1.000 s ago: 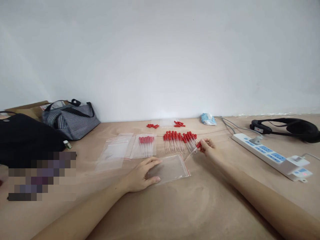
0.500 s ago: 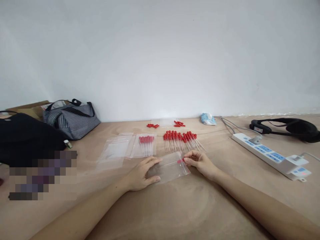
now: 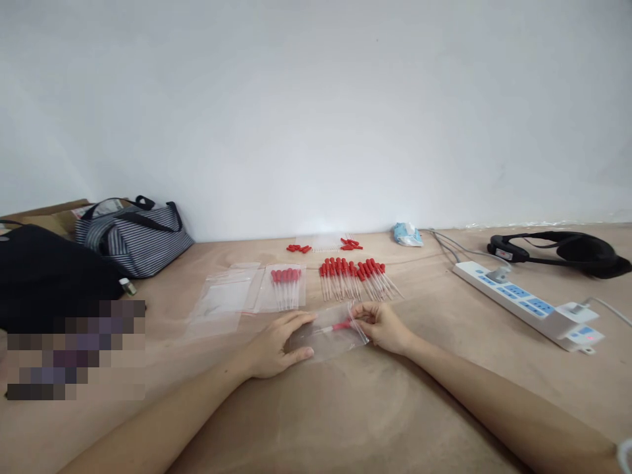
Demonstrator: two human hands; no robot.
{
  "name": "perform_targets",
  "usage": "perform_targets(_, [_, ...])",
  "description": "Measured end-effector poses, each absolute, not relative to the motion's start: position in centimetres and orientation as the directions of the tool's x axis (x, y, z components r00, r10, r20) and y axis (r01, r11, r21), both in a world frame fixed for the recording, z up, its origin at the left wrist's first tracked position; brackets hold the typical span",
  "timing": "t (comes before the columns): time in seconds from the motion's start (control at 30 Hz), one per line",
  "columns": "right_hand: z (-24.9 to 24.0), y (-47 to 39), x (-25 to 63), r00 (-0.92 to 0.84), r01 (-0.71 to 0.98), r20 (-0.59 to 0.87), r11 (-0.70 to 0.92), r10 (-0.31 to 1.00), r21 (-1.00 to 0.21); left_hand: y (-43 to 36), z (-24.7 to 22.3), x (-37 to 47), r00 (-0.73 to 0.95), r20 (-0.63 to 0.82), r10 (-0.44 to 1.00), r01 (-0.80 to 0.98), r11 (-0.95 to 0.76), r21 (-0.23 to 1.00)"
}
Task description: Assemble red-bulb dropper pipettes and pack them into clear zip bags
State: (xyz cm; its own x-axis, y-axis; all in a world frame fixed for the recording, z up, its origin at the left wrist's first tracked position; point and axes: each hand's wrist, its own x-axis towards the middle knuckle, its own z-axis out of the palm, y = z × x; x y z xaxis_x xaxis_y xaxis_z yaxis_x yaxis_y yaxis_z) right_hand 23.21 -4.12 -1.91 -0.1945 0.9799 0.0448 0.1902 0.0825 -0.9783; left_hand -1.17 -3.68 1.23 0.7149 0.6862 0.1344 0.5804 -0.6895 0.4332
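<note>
My left hand point(image 3: 281, 343) lies over the closed end of a clear zip bag point(image 3: 332, 347), thumb on the near side and fingers on the far side, gripping it. At the bag's mouth on the right, my right hand point(image 3: 385, 328) pinches the red bulb of a dropper point(image 3: 340, 326). The dropper's pale stem points left inside the bag, and most of the red bulb shows through the plastic. Just beyond my hands lies a group of red-bulbed droppers point(image 3: 340, 273). A bag holding several droppers point(image 3: 285, 283) lies to their left.
Flat clear bags point(image 3: 220, 303) overlap on the left. More droppers point(image 3: 299, 248) lie by the wall. On the right are a white power strip point(image 3: 513, 299), a black headset point(image 3: 587, 253) and a blue packet point(image 3: 407, 234). A striped bag point(image 3: 143, 240) stands at the left.
My right hand has moved a little left, and the dropper has slid further into the bag. My left hand stays on the bag. The view has shifted slightly.
</note>
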Motion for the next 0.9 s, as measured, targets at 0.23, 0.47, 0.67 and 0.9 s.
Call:
perform_targets(0.23, [-1.4,-0.3,25.9,0.082,0.524,0.327,0.239,0.941,-0.818,-3.6,1.8,-1.1,0.750,0.156,0.642,0.500,-0.706,0.502])
perform_targets(0.47, [-0.8,6.5,29.7,0.156,0.875,0.500,0.116,0.852,-0.471,-3.6,1.6,-1.5,0.754,0.140,0.641,0.502,-0.701,0.508])
perform_targets(0.67, [-1.6,9.3,30.2,0.050,0.823,0.489,0.242,0.871,-0.515,-3.6,1.4,-1.6,0.753,0.154,0.640,0.492,-0.703,0.514])
perform_targets(0.9, [0.8,8.1,30.5,0.059,0.659,0.458,0.310,0.887,-0.685,-3.8,1.7,-1.5,0.754,0.143,0.641,0.496,-0.698,0.516])
